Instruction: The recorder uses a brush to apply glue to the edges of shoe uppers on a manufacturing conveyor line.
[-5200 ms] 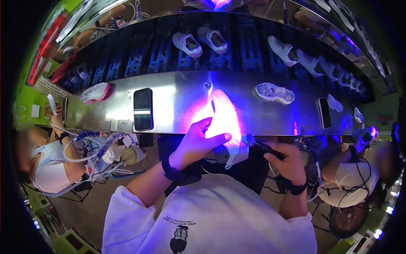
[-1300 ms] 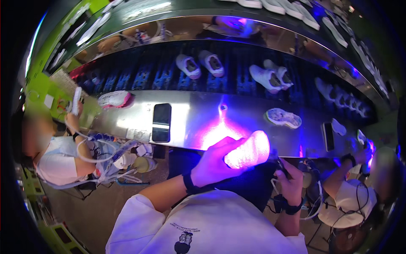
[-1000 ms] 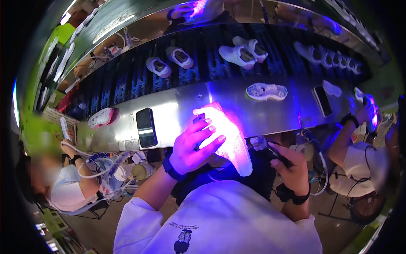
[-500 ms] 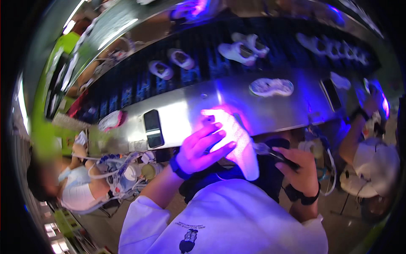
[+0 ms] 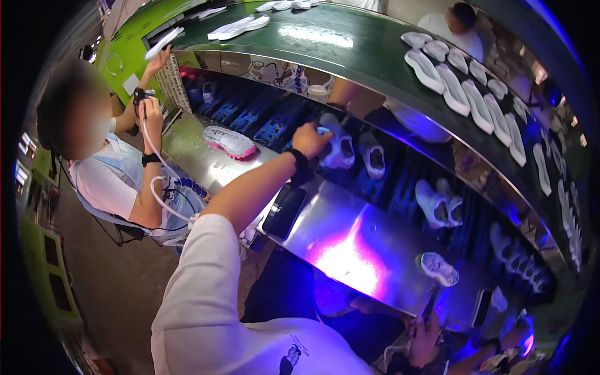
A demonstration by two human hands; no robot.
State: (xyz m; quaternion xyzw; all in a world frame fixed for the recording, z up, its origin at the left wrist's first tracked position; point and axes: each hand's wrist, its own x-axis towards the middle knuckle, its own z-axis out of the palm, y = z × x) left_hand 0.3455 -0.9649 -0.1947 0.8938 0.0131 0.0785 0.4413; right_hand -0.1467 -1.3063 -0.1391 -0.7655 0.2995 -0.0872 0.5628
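My left arm stretches forward across the metal bench. At its end my left hand (image 5: 310, 140) is closed on a pale shoe (image 5: 339, 150) on the dark slatted conveyor, with the fingertips partly hidden against the shoe's near side. Another pale shoe (image 5: 373, 156) stands just right of it. Low at the right, my right hand (image 5: 425, 334) is wrapped round a slim dark-handled tool (image 5: 429, 304) that points up toward the bench edge. A white sole with a green edge (image 5: 439, 269) lies on the bench beyond the tool.
A bright pink-purple light patch falls on the bench (image 5: 325, 215). A phone (image 5: 285, 212) and a pink-edged sole (image 5: 230, 142) lie left. Further shoes (image 5: 437, 203) stand on the conveyor. Several soles (image 5: 459, 90) rest on the green upper belt (image 5: 369, 59). A co-worker (image 5: 106, 162) sits at left.
My view has swung left. My left hand has left the pale, lit shoe-shaped piece it held over the bench and reached forward to the conveyor. My right hand keeps the tool, lower and further right in view.
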